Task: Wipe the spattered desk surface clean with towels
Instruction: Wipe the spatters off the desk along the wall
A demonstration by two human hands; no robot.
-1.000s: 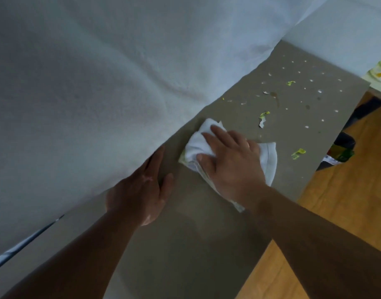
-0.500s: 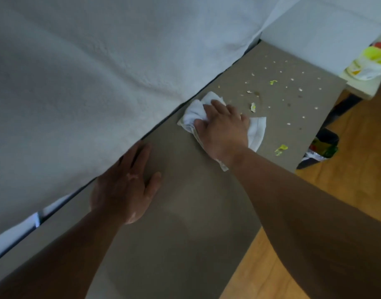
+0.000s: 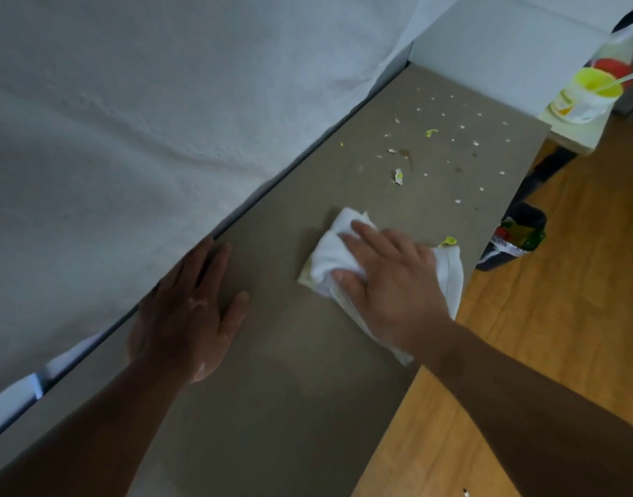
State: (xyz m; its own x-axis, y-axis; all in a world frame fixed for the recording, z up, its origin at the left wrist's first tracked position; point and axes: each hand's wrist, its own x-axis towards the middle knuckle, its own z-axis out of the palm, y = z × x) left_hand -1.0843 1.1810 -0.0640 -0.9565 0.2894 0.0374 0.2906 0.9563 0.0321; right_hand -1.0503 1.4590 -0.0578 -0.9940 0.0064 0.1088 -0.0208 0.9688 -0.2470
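A narrow grey-brown desk (image 3: 293,371) runs from the near left to the far right. My right hand (image 3: 390,281) presses flat, with straight fingers, on a crumpled white towel (image 3: 329,252) near the desk's front edge. The towel's far end hangs a little over that edge. Beyond the towel, white and yellow-green spatter (image 3: 447,145) dots the far part of the desk, with one yellow-green blob (image 3: 448,241) right beside the towel. My left hand (image 3: 186,313) rests flat on the desk by the back edge, fingers straight.
A large white textured sheet (image 3: 146,120) hangs along the desk's back edge. A small dark bin (image 3: 515,238) with rubbish stands on the wooden floor (image 3: 544,335) below the desk's front. A white cup with yellow content (image 3: 587,98) stands on a pale surface at the far right.
My right hand has drawn the towel back from the rear edge toward the front edge of the desk. My left hand stays flat in place.
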